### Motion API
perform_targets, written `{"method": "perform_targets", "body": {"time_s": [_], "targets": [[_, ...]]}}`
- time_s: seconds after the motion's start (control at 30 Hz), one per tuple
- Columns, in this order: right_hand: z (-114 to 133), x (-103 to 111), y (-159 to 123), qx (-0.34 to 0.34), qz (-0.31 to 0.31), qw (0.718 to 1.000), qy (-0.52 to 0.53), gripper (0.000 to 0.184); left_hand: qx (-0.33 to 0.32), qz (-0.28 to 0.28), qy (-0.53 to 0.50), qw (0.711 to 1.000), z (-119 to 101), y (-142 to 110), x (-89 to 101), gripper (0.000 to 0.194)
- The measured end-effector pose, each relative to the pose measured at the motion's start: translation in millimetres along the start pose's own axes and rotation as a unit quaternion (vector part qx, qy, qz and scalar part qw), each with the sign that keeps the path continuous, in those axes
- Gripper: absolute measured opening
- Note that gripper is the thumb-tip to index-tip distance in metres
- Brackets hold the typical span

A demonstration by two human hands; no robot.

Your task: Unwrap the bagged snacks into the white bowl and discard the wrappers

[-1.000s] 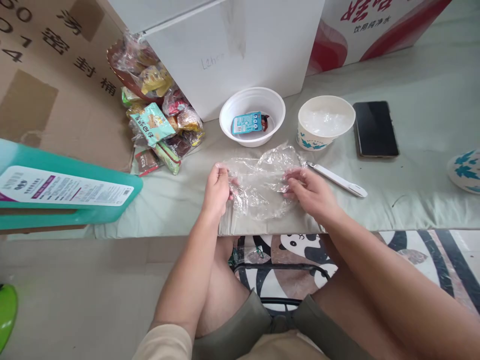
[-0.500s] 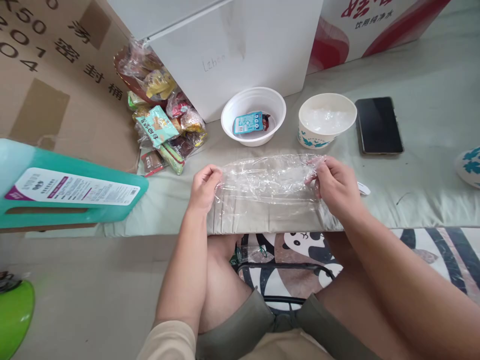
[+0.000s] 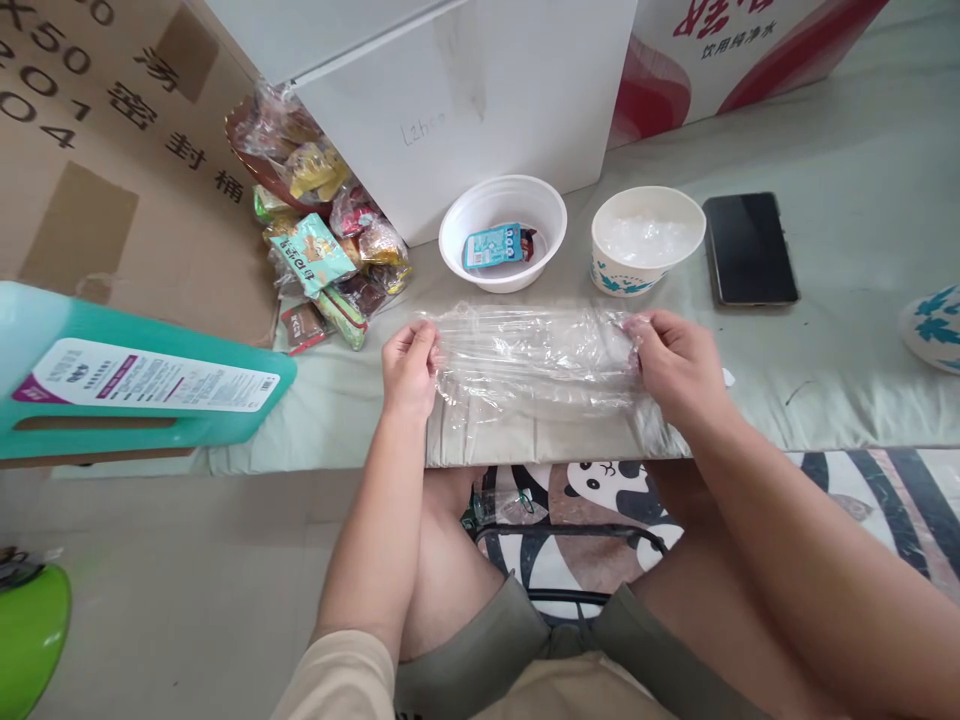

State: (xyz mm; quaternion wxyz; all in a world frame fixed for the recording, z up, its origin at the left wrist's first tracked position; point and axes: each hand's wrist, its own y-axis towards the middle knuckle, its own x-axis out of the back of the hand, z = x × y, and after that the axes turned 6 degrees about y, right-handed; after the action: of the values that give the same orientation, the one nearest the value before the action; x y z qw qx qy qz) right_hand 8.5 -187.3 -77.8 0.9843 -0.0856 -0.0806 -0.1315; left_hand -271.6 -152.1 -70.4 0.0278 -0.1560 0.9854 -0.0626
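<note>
Head view: my two hands had drawn well apart compared with a second earlier, when they sat closer together with the clear plastic film (image 3: 525, 345) loose and bunched between them. Now it was pulled out sideways, straighter along its far edge. I judged that this gave me control of both ends, though such thin stuff could easily have folded back or clung to itself.

My left hand (image 3: 409, 365) was closed, thumb and fingers pinching the left end. My right hand (image 3: 679, 365) was closed too, gripping the right end, its fingertips partly hidden by the film.

The film spanned the space between my hands over the near part of the cloth (image 3: 862, 390), on the near side of the white bowl (image 3: 553, 232) and the paper cup (image 3: 628, 280). I could not tell how much of it rested on the cloth.

It looked colourless and crinkled, with bright glints, tight creases running between my hands, and a slack, wrinkled part hanging on the near side. The cloth showed right through. Whether it was a single sheet or a bag, I could not tell.
</note>
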Motion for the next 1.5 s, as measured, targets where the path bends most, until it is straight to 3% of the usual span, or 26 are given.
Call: {"method": "perform_targets", "body": {"time_s": [0.13, 0.33, 0.4, 0.47, 0.57, 0.67, 0.73, 0.8, 0.87, 1.0, 1.07, 1.17, 1.23, 1.37, 1.5], "targets": [[1.1, -1.0, -1.2, -0.034, 0.009, 0.999, -0.005, 0.021, 0.001, -0.015, -0.054, 0.998, -2.1, 2.7, 1.1, 0.048], [2.8, -0.3, -2.2, 0.002, 0.052, 0.998, 0.018, 0.022, 0.085, 0.071, -0.061, 0.992, -3.4, -2.7, 3.5, 0.055], [2.5, 0.3, -2.6, 0.008, 0.059, 0.998, -0.005, 0.02, 0.06, 0.08, -0.012, 0.995, 0.3, -3.6, 3.8, 0.053], [1.9, 0.8, -2.8, 0.016, 0.039, 0.999, -0.01, 0.021, -0.006, 0.053, 0.024, 0.998, 3.4, -3.6, 4.2, 0.053], [0.3, 1.1, -2.3, 0.043, 0.003, 0.999, 0.031, 0.026, -0.086, 0.031, -0.004, 0.996, 2.5, -3.4, 7.2, 0.055], [-1.0, 1.0, -1.3, 0.057, 0.002, 0.996, 0.069, 0.03, -0.005, 0.128, -0.014, 0.992, -3.0, -3.8, 13.3, 0.053], [-1.3, 1.2, -0.7, 0.051, 0.008, 0.995, 0.086, 0.035, 0.092, 0.209, 0.051, 0.972, -5.4, -4.3, 17.5, 0.053], [-1.7, 2.1, 0.3, 0.045, 0.011, 0.995, 0.093, 0.04, 0.138, 0.246, 0.116, 0.952, -6.3, -5.1, 20.8, 0.047], [-2.1, 4.1, 1.5, 0.043, 0.023, 0.993, 0.106, 0.041, 0.121, 0.232, 0.116, 0.958, -7.4, -6.1, 22.8, 0.04], [-0.2, 10.4, 3.4, 0.021, 0.077, 0.976, 0.2, 0.027, 0.067, 0.168, 0.007, 0.983, -13.8, -8.9, 25.9, 0.024], [2.9, 13.8, 3.3, 0.015, 0.1, 0.965, 0.243, 0.022, 0.061, 0.156, -0.018, 0.986, -16.6, -9.8, 28.0, 0.028], [6.7, 17.0, 2.5, 0.006, 0.118, 0.957, 0.263, 0.038, 0.063, 0.176, -0.024, 0.982, -16.3, -9.2, 30.3, 0.029], [6.0, 17.2, 2.7, -0.003, 0.116, 0.962, 0.247, 0.056, 0.068, 0.179, -0.011, 0.981, -13.2, -7.2, 29.7, 0.045], [-1.5, 14.8, 5.5, 0.045, 0.092, 0.983, 0.152, 0.024, 0.04, 0.119, 0.036, 0.991, -4.3, -1.0, 24.6, 0.034], [-3.4, 13.2, 5.9, 0.039, 0.072, 0.994, 0.077, 0.016, 0.044, 0.107, 0.067, 0.991, 1.8, 3.0, 23.5, 0.023]]}}
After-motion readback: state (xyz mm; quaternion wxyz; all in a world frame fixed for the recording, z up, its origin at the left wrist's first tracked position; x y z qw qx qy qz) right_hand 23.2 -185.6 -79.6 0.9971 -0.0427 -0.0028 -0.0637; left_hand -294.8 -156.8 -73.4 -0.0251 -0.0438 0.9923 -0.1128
